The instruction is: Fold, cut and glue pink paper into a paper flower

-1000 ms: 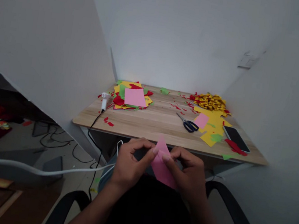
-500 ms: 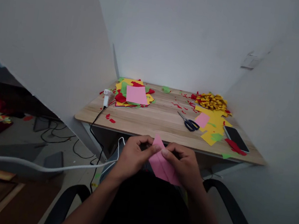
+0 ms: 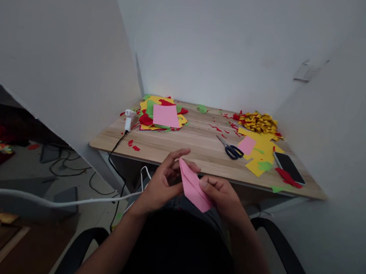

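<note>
A folded sheet of pink paper [image 3: 193, 187], with a pointed upper end and a crease along its length, is held over my lap in front of the table edge. My right hand [image 3: 224, 196] is closed on its right side, the thumb on top and the fingers curled beneath. At the paper's left, my left hand [image 3: 167, 182] has its fingers apart and partly behind the sheet. Its thumb reaches the paper's left edge; whether the hidden fingertips touch the back I cannot tell.
On the wooden table [image 3: 188, 149] are scissors [image 3: 231, 148], a phone [image 3: 289, 168], a pink square [image 3: 166, 115] on a pile of coloured paper, yellow folded pieces [image 3: 259, 122] and red scraps. A white cable [image 3: 58, 204] runs in from the left. Partitions stand on both sides.
My left hand has loosened its pinch and spread its fingers. The pink paper has turned, its point now further left, while my right hand keeps hold of it.
</note>
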Demonstrator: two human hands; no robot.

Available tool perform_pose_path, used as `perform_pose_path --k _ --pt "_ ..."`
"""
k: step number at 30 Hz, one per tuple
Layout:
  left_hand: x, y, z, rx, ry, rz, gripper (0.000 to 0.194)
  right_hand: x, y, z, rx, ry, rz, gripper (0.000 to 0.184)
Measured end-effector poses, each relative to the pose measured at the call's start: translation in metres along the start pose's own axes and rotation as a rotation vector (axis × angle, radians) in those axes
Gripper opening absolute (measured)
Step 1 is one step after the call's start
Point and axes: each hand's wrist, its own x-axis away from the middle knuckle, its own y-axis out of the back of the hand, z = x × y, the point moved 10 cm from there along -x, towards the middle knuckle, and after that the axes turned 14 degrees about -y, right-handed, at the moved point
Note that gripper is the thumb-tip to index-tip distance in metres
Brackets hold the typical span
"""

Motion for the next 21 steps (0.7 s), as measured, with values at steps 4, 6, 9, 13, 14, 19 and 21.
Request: perform_pose_path --k 4,6,9,13,14,19,21 --pt "-0.001 0.010 0.002 -0.042 -0.040 -0.073 0.051 -0.004 0.008 -0.002 -0.027 0.009 -0.017 0.042" --pt "-0.002 0.024 0.003 -0.070 -0.032 -0.192 0.036 -0.004 0.016 0.001 0.019 0.026 -0.062 0.041" --pt "-0.001 0.029 0.018 0.064 0.129 -0.269 0.035 0.000 0.030 0.014 0.145 0.150 -0.183 0.031" --pt "0.004 0.016 0.039 0.076 0.355 -0.181 0.048 0.005 0.030 0.023 0.418 0.275 -0.296 0.028" --pt "0.005 0.017 0.042 0.045 0.370 -0.195 0.044 0.006 0.026 0.024 0.503 0.297 -0.309 0.029" --pt "0.011 0.031 0.045 0.001 0.343 -0.385 0.027 0.019 -0.002 0.037 0.884 0.593 -0.371 0.033" --pt "0.013 0.036 0.042 0.013 0.309 -0.465 0.024 0.022 -0.007 0.039 0.962 0.672 -0.419 0.031"
